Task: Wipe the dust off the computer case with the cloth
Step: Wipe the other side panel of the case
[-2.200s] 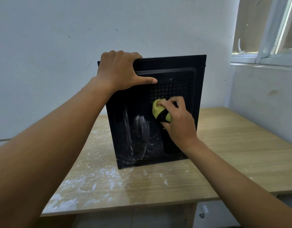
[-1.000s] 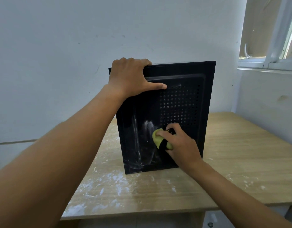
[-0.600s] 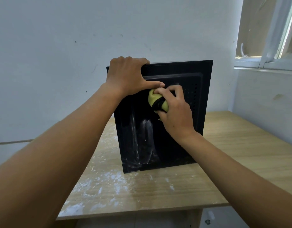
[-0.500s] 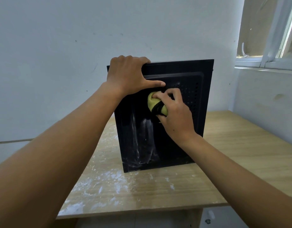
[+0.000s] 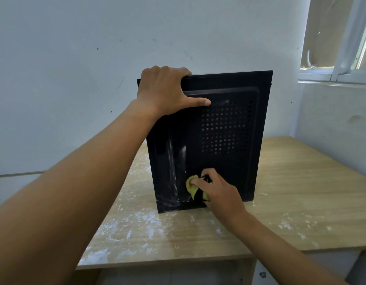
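Observation:
A black computer case (image 5: pixel 229 161) stands upright on a wooden table (image 5: pixel 301 192), its side panel with a grid of vent holes facing me. White dust streaks mark the panel's lower left. My left hand (image 5: pixel 165 91) grips the case's top left edge, fingers over the top and thumb flat along the panel. My right hand (image 5: pixel 217 190) holds a bunched yellow-green and black cloth (image 5: pixel 191 185) against the bottom of the panel, just right of the dust streaks.
White dust lies scattered over the table in front of and left of the case. A white wall (image 5: pixel 75 79) rises right behind the case. At the upper right there is a window sill (image 5: pixel 334 79). The table's front edge runs below my right arm.
My right hand has swept the cloth down the panel from just under my left thumb to the panel's bottom. My left hand keeps its hold on the top edge.

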